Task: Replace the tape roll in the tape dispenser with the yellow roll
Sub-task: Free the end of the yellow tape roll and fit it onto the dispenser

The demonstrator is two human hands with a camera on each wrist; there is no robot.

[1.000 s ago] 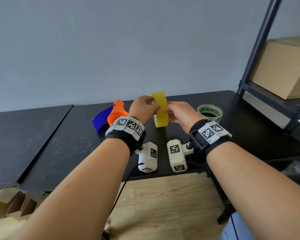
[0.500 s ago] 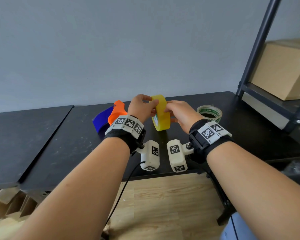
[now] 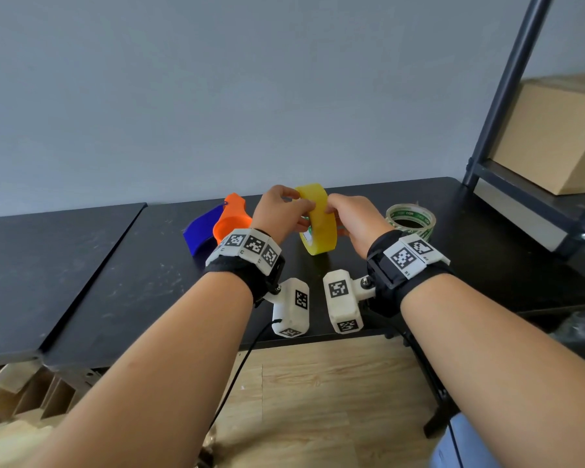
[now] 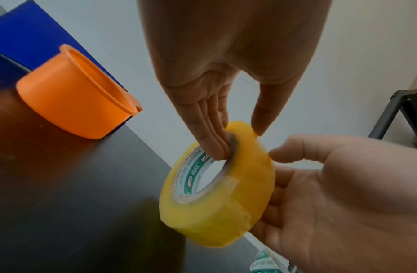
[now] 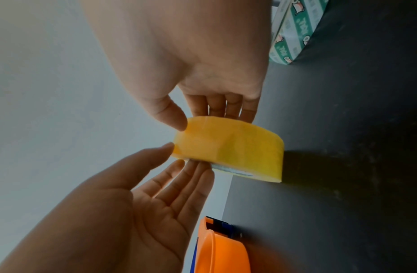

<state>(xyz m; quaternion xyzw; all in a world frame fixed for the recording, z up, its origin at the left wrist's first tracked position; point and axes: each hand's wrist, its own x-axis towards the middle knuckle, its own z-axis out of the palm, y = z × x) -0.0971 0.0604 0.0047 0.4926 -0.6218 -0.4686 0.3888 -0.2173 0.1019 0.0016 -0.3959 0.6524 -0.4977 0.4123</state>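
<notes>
Hands on the yellow roll, above the table

Yellow roll (image 3: 319, 220) held on edge, lifted off the black table (image 3: 142, 275), between both hands. Left hand (image 3: 279, 211) pinched on it: fingers (image 4: 208, 142) together and hooked into the core, thumb on the outer band. Right hand (image 3: 353, 216) set against the far side of the roll, its fingers (image 5: 226, 107) close together behind the roll's face, thumb on the yellow rim; grip closed on the roll. White core label with green print facing the left wrist camera, roll tilted slightly.

Tape dispenser (image 3: 232, 219) lying on the table to the left of the yellow roll, near it but apart: orange round hub with an open rim, blue body behind. No tape seen on the orange hub in the left wrist view.

Second roll (image 3: 411, 222), clear with green and white printing, lying flat on the table to the right of the yellow roll, apart from it and just beyond the right hand.

Dark metal shelf frame (image 3: 507, 96) standing further right of the yellow roll, at the table's end, with a cardboard box (image 3: 554, 136) on a shelf. Plain grey wall behind. Wooden floor below the table's near edge. Marker bands and white camera units worn on both wrists.
</notes>
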